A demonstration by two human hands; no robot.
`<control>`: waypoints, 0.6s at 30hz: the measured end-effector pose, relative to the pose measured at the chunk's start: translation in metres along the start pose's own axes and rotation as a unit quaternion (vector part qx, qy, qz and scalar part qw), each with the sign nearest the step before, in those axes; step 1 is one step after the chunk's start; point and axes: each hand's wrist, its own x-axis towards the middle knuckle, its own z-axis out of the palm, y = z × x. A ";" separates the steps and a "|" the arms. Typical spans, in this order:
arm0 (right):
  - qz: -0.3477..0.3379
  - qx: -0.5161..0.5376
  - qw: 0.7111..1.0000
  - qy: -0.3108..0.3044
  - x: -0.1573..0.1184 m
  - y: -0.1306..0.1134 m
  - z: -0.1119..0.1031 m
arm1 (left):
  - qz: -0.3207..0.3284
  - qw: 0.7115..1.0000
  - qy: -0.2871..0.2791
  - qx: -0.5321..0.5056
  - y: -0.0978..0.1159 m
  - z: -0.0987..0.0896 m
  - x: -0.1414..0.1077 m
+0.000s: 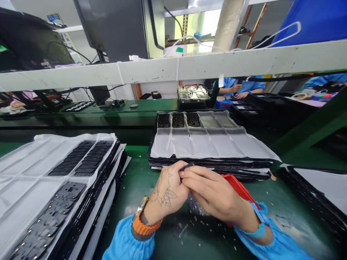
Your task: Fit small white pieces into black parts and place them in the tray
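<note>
My left hand point(171, 187) and my right hand point(214, 191) meet over the green bench point(151, 234). Both are closed on a small flat black part point(187, 166), of which only the upper edge shows between the fingers. Its exact kind is hidden. Below and behind my right hand lies a red tray point(238, 187), partly covered. Small pale scraps point(184, 231) and a clear plastic piece are scattered on the bench beneath my hands. At left, a stack of lined trays point(16, 191) carries several black plate-like parts point(51, 216).
A second tray stack point(187, 142) stands ahead, with 3 black parts point(178, 120) in its back row. Another tray point(325, 187) lies at right. A white shelf beam point(173, 68) crosses above. Beyond it, a co-worker's blue sleeve point(253, 86) shows.
</note>
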 end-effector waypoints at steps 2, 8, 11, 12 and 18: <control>-0.001 -0.001 1.000 0.003 0.002 0.000 0.000 | 0.003 1.000 0.004 0.016 -0.002 0.001 0.000; -0.004 0.002 1.000 0.002 0.006 -0.002 -0.001 | -0.007 1.000 0.005 0.025 -0.005 0.002 0.000; 0.002 0.002 1.000 -0.008 0.007 -0.002 0.000 | -0.014 1.000 -0.003 0.018 -0.002 0.001 0.001; 0.004 0.003 1.000 -0.008 0.006 -0.002 0.000 | -0.018 1.000 -0.006 0.015 -0.001 0.001 0.001; 0.079 0.026 0.994 0.065 0.000 0.009 -0.026 | -0.020 1.000 -0.013 0.004 0.003 -0.010 0.001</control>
